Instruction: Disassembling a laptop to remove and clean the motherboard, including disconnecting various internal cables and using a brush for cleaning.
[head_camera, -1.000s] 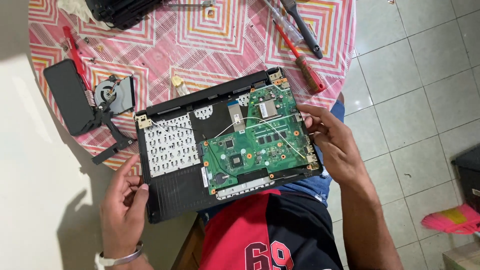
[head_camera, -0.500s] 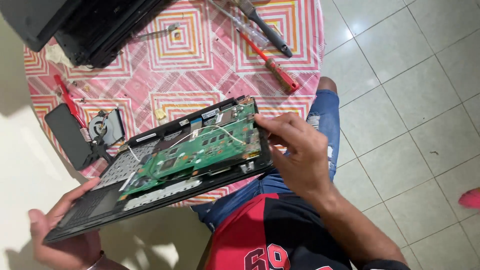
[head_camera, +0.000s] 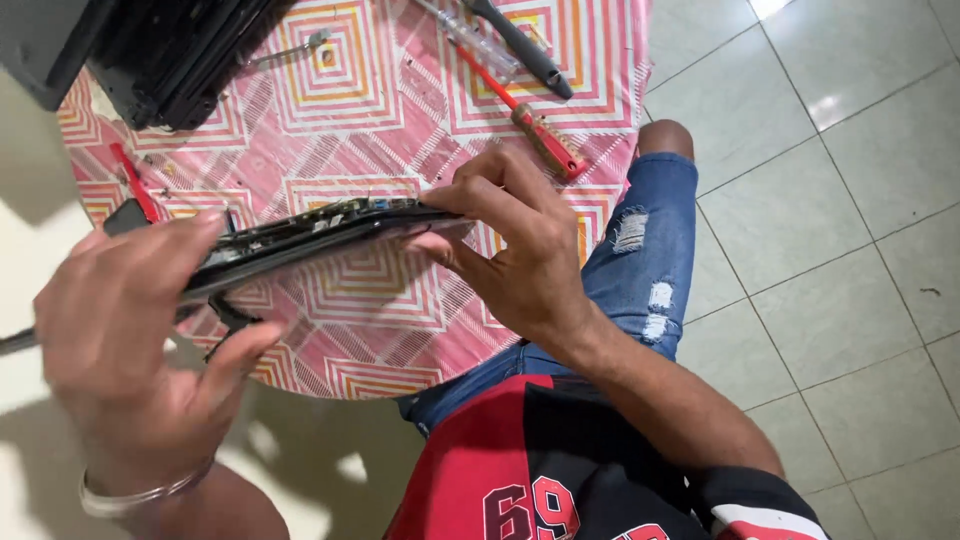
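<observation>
An opened black laptop base (head_camera: 310, 235) with its green circuit board is held up off the table, seen almost edge-on. My left hand (head_camera: 140, 340) grips its near left end, blurred by motion. My right hand (head_camera: 510, 250) pinches its right end, thumb under and fingers on top. The circuit board's top face is mostly hidden at this angle.
A round table with a pink patterned cloth (head_camera: 380, 110) lies under the laptop base. On it are a red-handled screwdriver (head_camera: 530, 125), a black tool (head_camera: 525, 45), a stack of black laptop parts (head_camera: 170, 50) at far left, and a small red tool (head_camera: 135, 185). Grey floor tiles (head_camera: 820, 200) lie to the right.
Both hands have lifted the laptop base off the table and tilted it from flat to nearly edge-on. My left hand has moved up toward the camera.
</observation>
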